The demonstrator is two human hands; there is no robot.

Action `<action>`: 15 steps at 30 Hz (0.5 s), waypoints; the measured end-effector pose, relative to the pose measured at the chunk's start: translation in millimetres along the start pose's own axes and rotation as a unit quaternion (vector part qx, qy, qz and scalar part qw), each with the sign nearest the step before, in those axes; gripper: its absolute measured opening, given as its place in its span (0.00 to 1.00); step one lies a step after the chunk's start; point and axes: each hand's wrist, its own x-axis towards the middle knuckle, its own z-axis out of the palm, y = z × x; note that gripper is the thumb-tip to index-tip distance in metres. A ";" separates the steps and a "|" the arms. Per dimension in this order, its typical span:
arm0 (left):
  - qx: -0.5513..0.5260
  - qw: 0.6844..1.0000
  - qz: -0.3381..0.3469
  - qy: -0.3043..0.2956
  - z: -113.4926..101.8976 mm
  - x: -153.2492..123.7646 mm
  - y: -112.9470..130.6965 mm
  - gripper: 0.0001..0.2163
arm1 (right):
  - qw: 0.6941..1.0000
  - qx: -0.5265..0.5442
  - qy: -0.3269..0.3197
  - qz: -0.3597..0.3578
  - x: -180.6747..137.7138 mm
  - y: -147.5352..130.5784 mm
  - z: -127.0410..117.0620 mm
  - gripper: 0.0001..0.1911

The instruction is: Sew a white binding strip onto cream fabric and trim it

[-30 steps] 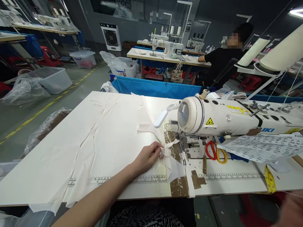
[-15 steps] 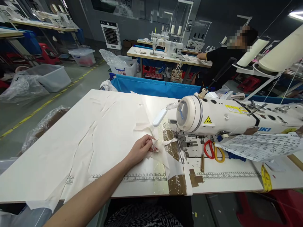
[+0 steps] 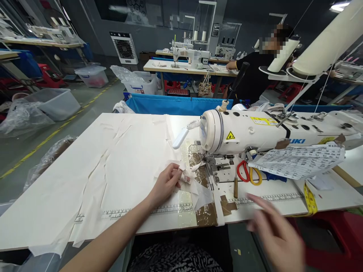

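My left hand [image 3: 167,182] is closed, pinching a small white fabric piece [image 3: 181,168] just left of the sewing machine's needle area. More of the thin pale cloth [image 3: 203,197] spreads under and right of those fingers, over brown tape. My right hand [image 3: 276,236], smeared by motion, is in the air by the table's front edge, its index finger stretched out and nothing visible in it. The white sewing machine [image 3: 227,130] stands on the right. Nearest to the right hand are scissors [image 3: 256,176] with red and yellow handles and a wooden-handled tool [image 3: 235,187].
Long white fabric strips [image 3: 95,204] lie across the left of the table [image 3: 136,151] and hang over its front edge. A yellow tape measure [image 3: 310,198] hangs at the right. Behind the table runs a blue cloth trough [image 3: 164,104]. A person [image 3: 249,71] works beyond it.
My right hand has come into view at the lower right. The view has shifted, so the machine appears further left. My left hand keeps its hold on the fabric.
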 end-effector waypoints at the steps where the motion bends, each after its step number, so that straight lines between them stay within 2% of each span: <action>1: -0.004 1.000 0.003 -0.002 0.9 -1.0 -0.4 0.17 | 0.996 0.035 -0.077 -0.018 4.6 -8.0 28.3 0.14; 2: -0.007 1.000 0.006 -0.005 1.3 -1.9 -0.7 0.17 | 0.991 0.059 -0.112 -0.035 10.0 -17.5 56.3 0.15; 4: -0.013 1.000 0.015 -0.002 1.0 -3.1 -1.1 0.17 | 0.979 0.014 -0.200 -0.040 21.3 -36.8 102.6 0.18; 6: -0.016 1.000 0.024 0.004 -0.3 -3.6 -1.4 0.17 | 0.970 -0.021 -0.239 -0.036 30.8 -50.2 127.5 0.11; 8: -0.015 0.999 0.032 0.002 -1.9 -3.1 -1.7 0.16 | 0.967 -0.029 -0.252 -0.030 37.4 -54.8 130.7 0.10; 12: 0.008 0.999 0.037 -0.029 -3.1 0.0 -3.1 0.15 | 0.965 0.015 -0.260 -0.031 47.1 -53.1 111.0 0.15; 15: 0.030 0.997 0.043 -0.048 -2.0 2.2 -5.4 0.14 | 0.965 0.142 -0.211 -0.056 52.6 -58.4 115.6 0.14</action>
